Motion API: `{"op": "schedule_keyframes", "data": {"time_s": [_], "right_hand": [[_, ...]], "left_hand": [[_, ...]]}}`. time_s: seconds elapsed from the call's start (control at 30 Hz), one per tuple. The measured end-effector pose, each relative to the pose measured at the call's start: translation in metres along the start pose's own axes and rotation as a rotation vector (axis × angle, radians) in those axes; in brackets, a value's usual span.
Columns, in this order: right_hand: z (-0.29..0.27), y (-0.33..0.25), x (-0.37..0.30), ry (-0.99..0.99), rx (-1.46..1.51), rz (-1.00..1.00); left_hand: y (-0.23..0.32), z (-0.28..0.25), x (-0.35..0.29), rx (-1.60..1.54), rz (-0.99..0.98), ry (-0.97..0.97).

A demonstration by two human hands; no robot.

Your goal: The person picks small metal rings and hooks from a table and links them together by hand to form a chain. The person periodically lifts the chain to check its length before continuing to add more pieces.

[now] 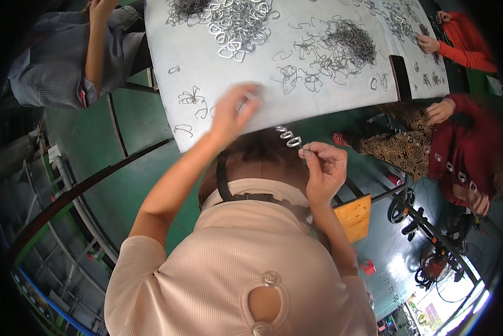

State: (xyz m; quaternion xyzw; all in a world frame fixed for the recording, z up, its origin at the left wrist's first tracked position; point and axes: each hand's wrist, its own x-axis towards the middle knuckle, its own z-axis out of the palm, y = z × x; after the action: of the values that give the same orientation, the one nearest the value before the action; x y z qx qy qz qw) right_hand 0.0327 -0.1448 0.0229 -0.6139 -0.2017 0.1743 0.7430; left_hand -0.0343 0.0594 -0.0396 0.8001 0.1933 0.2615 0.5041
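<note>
Head view: the right hand (325, 167) is pinched narrow, thumb against fingertips, on the near end of a row of rings (287, 135) – silver, looped, slanting up and to the left from the fingertips toward the near edge of the bench (170, 47); whether its far end touches that edge I cannot tell. The left hand (233, 115) is blurred above the bench near the same edge, fingers pointing right; something shiny shows among them, but I cannot tell whether it is held or how wide the hand stands. Just beyond and left of that hand lies a small cluster of wires (190, 96), with a few single pieces around it. Farther out sits a heap of thick silver links (239, 25), next to a darker pile (187, 8) at its left, and over to the right a tangle of thin clips (352, 43) spreads across the white surface. A black slab (400, 78) rests near the right part of the near edge. Outward still – a person in red (469, 59) and another in maroon (461, 134) at the right, one in grey (61, 73) at the left.
</note>
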Motion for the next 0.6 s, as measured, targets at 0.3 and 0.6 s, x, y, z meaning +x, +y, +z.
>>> {"op": "schedule_keyframes", "data": {"time_s": [0.3,0.6], "right_hand": [[-0.015,0.008,0.002,0.006,0.006,0.023],[-0.032,0.012,0.012,0.104,-0.082,0.003]], "left_hand": [[-0.108,-0.027,0.084,0.776,-0.164,0.184],[-0.122,-0.038,0.093,0.653,-0.368,0.156]]}}
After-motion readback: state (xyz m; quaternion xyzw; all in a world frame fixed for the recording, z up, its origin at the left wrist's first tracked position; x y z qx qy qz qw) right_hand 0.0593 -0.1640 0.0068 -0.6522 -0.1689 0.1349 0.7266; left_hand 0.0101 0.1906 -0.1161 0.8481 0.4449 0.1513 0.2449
